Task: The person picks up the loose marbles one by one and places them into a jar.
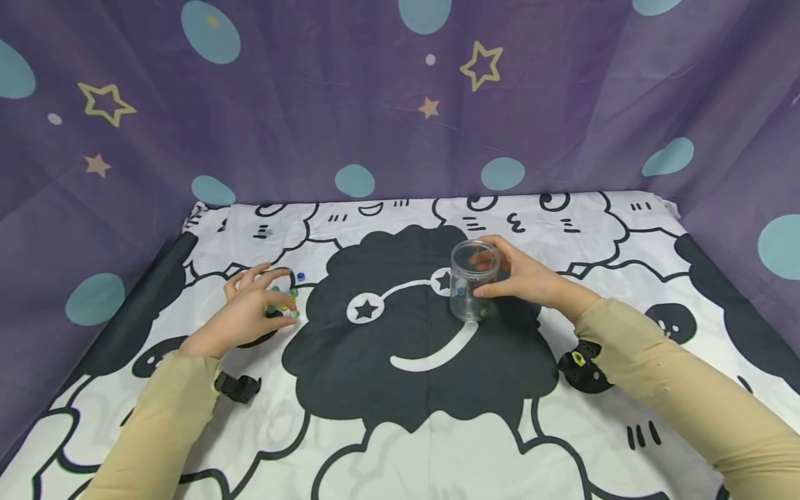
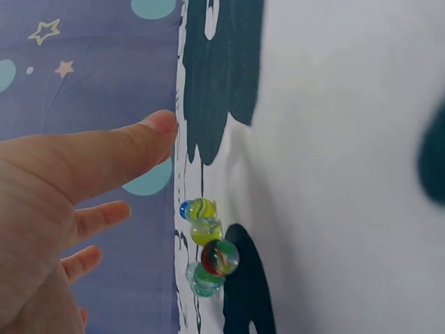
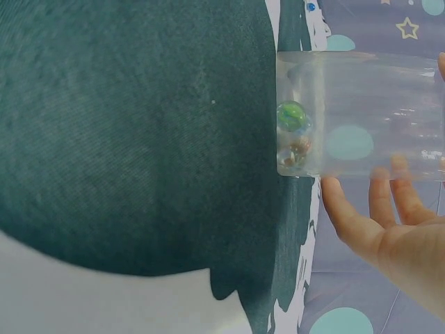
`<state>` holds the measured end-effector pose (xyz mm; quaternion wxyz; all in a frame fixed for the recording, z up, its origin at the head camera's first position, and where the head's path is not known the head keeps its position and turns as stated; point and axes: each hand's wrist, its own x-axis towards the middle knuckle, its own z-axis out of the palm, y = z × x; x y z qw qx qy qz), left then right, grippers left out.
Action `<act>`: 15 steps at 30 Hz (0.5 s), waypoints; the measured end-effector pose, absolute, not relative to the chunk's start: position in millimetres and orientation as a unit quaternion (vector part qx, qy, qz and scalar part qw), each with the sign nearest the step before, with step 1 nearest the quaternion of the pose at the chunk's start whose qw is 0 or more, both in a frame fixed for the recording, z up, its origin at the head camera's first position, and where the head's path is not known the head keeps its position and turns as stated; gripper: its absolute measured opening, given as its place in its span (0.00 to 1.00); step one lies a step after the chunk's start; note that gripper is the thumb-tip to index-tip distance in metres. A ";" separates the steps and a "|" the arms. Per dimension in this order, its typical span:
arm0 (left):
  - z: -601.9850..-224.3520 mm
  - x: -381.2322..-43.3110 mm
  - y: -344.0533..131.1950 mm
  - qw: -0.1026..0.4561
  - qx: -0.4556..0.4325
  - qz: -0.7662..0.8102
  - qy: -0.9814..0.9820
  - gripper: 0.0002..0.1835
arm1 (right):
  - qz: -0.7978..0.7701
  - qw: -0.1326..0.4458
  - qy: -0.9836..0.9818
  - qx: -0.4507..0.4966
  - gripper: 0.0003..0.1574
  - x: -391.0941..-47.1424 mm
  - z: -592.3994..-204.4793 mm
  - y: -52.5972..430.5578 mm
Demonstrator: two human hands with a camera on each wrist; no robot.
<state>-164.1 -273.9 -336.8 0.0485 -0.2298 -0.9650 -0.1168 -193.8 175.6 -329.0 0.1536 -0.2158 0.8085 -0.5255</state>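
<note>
My left hand (image 1: 246, 312) hovers over a small cluster of glass marbles at the left of the table, its thumb and fingers spread apart with nothing pinched between them. Green, yellow and red-green marbles (image 2: 220, 257) lie bunched together below the thumb in the left wrist view. A blue marble (image 1: 301, 276) sits just beyond the fingertips. On the dark printed patch, a clear open-topped jar (image 1: 464, 285) stands upright. My right hand (image 1: 528, 278) grips it from the right side, thumb in front. At the jar's bottom rest a green marble (image 3: 292, 116) and several others.
The tablecloth (image 1: 400, 389) is white with black cartoon outlines and a large dark shape. Behind it hangs a purple curtain (image 1: 350, 104) with stars and blue dots. A black wrist device (image 1: 239, 387) is strapped to the left sleeve, another (image 1: 584, 368) to the right.
</note>
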 end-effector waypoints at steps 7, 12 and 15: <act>-329.0 -160.9 -266.0 0.054 -0.236 -0.116 -0.963 0.05 | -0.528 0.154 0.807 -0.216 0.50 -194.0 -328.3 175.7; -326.2 -161.8 -261.4 0.039 -0.232 -0.113 -0.965 0.05 | -0.527 0.153 0.807 -0.216 0.50 -194.0 -328.6 175.8; -326.5 -163.1 -258.9 0.041 -0.235 -0.117 -0.964 0.05 | -0.527 0.152 0.808 -0.214 0.50 -193.7 -328.7 175.6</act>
